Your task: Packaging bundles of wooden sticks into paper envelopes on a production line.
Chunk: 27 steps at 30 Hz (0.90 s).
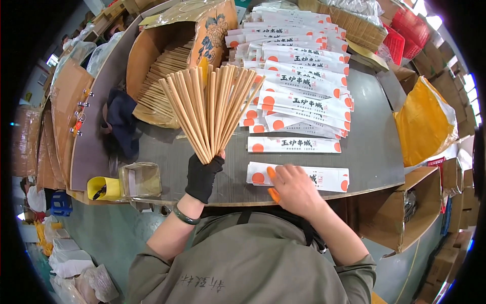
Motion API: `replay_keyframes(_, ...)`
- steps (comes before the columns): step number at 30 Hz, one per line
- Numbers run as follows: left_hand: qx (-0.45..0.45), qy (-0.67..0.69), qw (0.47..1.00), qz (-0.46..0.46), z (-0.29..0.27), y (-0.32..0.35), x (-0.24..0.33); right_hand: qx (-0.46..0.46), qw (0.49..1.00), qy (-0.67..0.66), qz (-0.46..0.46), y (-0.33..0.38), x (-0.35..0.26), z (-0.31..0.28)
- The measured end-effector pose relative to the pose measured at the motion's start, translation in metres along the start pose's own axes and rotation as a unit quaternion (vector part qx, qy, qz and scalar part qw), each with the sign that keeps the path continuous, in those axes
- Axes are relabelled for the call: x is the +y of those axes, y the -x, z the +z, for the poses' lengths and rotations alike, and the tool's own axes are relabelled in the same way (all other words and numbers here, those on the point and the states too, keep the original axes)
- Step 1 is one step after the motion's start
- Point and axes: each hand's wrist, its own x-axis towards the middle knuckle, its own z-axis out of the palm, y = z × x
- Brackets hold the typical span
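Note:
A fanned bundle of plain wooden chopsticks [210, 104] rises from my left hand [203, 175], which wears a black fingerless glove and is closed round their lower ends. Orange covers sit on the thumb and forefinger of my right hand [293, 187]. That hand lies over a small stack of white paper chopstick sleeves [331, 178] at the table's near edge, its two covered tips apart. Just beyond lies a separate white sleeve [298, 145] with red dots. Farther back, a large overlapping pile of the same sleeves [304, 76] covers the table.
An open, tipped carton [215, 35] holds many more chopsticks at the back left. Dark cloth [121, 124], a yellow cup [104, 188] and a clear box [140, 180] line the left. At right are a yellow bag [425, 121] and an open cardboard box [402, 210].

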Motion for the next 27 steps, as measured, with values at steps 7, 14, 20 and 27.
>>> replay_keyframes(7, 0.042, 0.029, 0.997, -0.049, -0.006, 0.014, -0.008, 0.107, 0.993, -0.011, -0.055, 0.014, 0.005, 0.021)
replay_keyframes(14, 0.038, -0.036, 0.998, -0.042, -0.03, 0.022, -0.011, 0.14, 0.985, -0.097, -0.018, 0.007, 0.007, 0.018)
replay_keyframes(20, 0.011, -0.094, 0.995, -0.043, -0.045, 0.024, -0.01, 0.15, 0.979, -0.132, 0.04, 0.002, 0.008, 0.021)
replay_keyframes(27, -0.001, -0.082, 0.996, -0.024, -0.055, 0.028, -0.002, 0.161, 0.969, -0.169, 0.075, -0.001, 0.014, 0.011)
